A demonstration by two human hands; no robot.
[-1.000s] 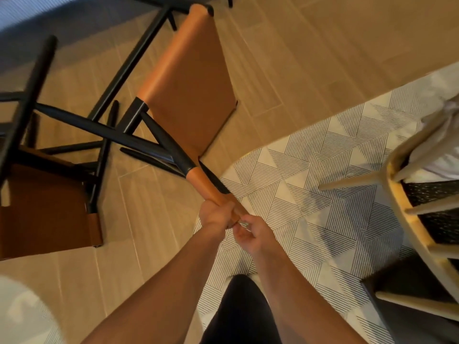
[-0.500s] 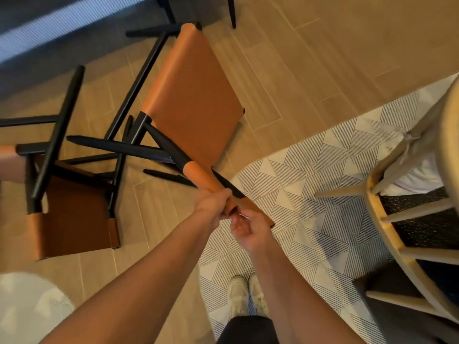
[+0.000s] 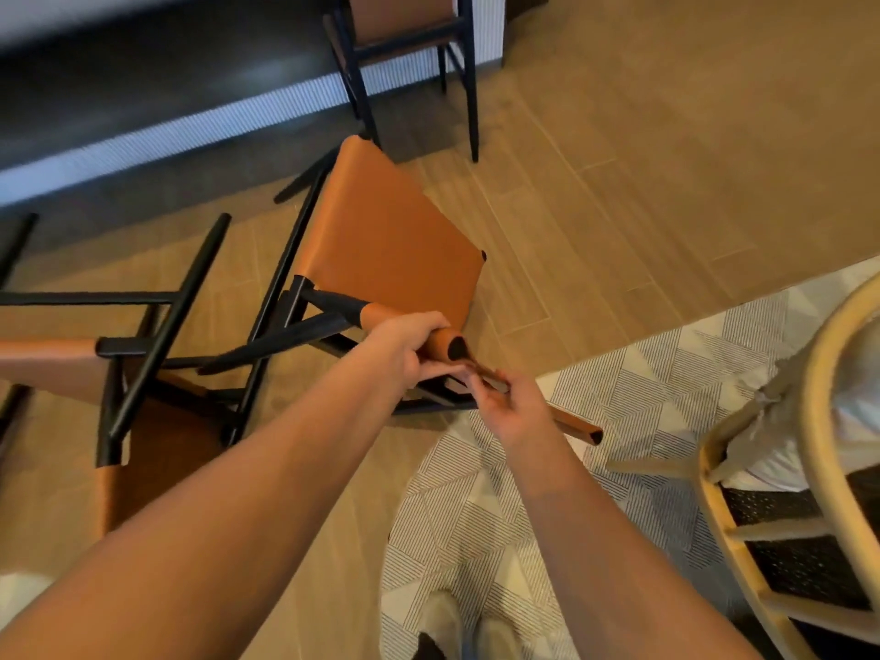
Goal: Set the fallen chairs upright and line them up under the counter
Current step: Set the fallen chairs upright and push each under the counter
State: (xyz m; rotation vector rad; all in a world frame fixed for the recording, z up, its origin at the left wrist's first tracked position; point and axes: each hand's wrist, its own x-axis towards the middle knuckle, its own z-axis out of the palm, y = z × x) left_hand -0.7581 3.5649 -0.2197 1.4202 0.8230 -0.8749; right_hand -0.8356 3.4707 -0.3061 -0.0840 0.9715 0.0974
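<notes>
The left hand (image 3: 409, 347) is gripping the tan-wrapped end of the back post of the nearer fallen chair (image 3: 390, 245), fingers curled over it. The right hand (image 3: 507, 407) is holding the thin tan rail just below, fingers curled round it, so both hands are working on the same chair back. That chair is lying tipped on the wood floor (image 3: 643, 159), with its back hanging over the edge of the patterned rug (image 3: 643, 412) and its black legs pointing toward the counter (image 3: 190, 131) at the floor's far edge. The step in hand seems to be righting this first chair. The next move is probably calling for a steady pull up and back, letting the feet pivot down onto the floor. The second fallen chair (image 3: 143, 421) is lying just beside it to the left, and the black frames look crossed, though I cannot tell if they are touching — freeing them cleanly is likely mattering here. An upright chair (image 3: 405, 35) is already standing at the counter, giving a line to match. A pale wooden chair (image 3: 743, 493) is standing near on the right.
</notes>
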